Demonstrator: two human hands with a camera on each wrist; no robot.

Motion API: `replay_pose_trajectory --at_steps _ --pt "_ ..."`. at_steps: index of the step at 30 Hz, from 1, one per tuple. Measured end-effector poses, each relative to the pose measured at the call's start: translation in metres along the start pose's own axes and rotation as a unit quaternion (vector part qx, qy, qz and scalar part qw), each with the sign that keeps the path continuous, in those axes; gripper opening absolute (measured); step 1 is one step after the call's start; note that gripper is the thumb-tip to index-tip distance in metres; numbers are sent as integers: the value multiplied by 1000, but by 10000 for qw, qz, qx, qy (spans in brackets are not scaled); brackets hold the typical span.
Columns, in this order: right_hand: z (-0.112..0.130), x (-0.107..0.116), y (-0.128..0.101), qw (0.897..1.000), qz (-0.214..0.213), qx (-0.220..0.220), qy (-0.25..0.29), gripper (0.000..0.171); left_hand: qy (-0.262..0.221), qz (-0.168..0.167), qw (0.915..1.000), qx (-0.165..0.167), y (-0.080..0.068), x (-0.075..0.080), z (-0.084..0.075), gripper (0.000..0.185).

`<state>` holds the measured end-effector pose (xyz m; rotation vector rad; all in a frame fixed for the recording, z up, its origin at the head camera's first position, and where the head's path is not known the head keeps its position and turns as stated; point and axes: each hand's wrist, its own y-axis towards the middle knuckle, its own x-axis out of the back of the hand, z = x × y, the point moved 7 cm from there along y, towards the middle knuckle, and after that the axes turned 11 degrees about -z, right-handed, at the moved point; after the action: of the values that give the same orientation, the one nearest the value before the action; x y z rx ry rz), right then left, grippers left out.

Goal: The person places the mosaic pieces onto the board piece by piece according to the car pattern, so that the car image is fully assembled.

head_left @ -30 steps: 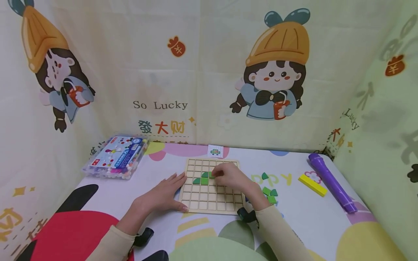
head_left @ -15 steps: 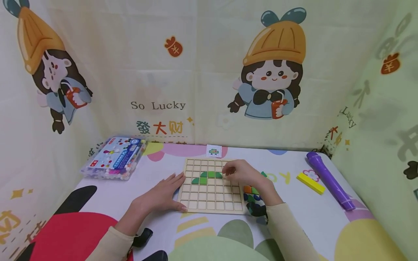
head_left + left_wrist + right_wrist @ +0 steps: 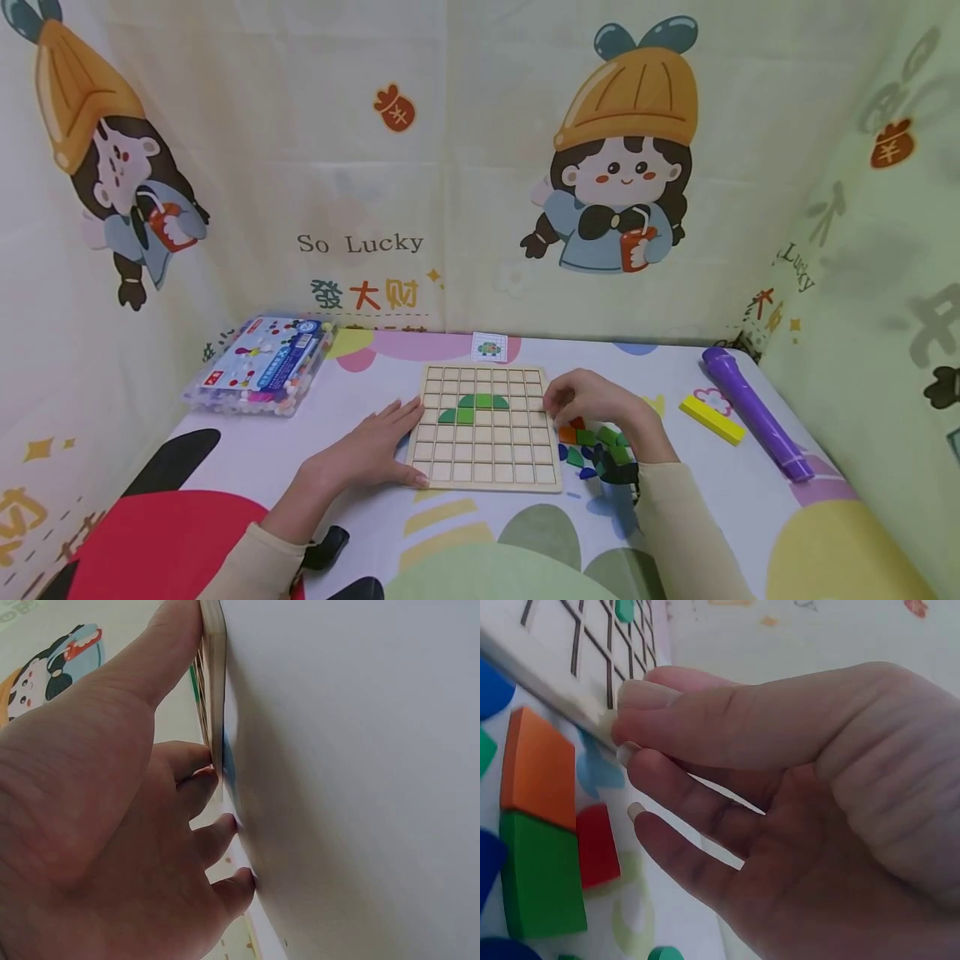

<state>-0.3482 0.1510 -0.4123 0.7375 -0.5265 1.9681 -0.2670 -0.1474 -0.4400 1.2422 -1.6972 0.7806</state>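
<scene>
A wooden grid board [image 3: 480,457] lies on the table, with several green pieces [image 3: 465,415] in its upper cells, squares and quarter-round shapes. My left hand [image 3: 375,450] rests along the board's left side, fingers stretched out and thumb at the near corner; in the left wrist view the thumb [image 3: 176,645] touches the board's edge. At the board's right edge is my right hand [image 3: 596,400], fingers loosely bent. No piece shows between its thumb and forefinger in the right wrist view. Under it lie loose pieces: an orange block [image 3: 540,765], a green block [image 3: 544,870], a red one [image 3: 598,844].
Behind the board lies a small card [image 3: 489,347] with a coloured figure on a grid. A clear box [image 3: 258,358] of small colourful items is at the back left. To the right are a yellow bar [image 3: 712,419] and a purple tube [image 3: 757,417].
My right hand has moved right, from over the grid to the board's right edge. The green quarter-round piece it covered is now visible in its cell. My left hand stays in place.
</scene>
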Motion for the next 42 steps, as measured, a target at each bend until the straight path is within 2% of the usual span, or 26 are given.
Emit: replay_pose_trajectory --at_steps 5,12,26,33,42 --pt "-9 0 -1 9997 214 -101 -14 14 23 -11 10000 -6 0 0 1 116" --pt "-14 -8 -6 9974 666 -277 95 29 86 10 10000 6 1 -2 2 116" --pt "-12 -9 -8 9981 287 -455 -293 27 71 33 10000 4 1 -1 0 116" --pt "-21 -5 -6 9974 13 -586 -423 21 61 11 10000 -25 1 -1 1 116" --pt "-26 -5 -4 9978 153 -584 -269 27 43 -48 10000 21 -1 1 -1 114"
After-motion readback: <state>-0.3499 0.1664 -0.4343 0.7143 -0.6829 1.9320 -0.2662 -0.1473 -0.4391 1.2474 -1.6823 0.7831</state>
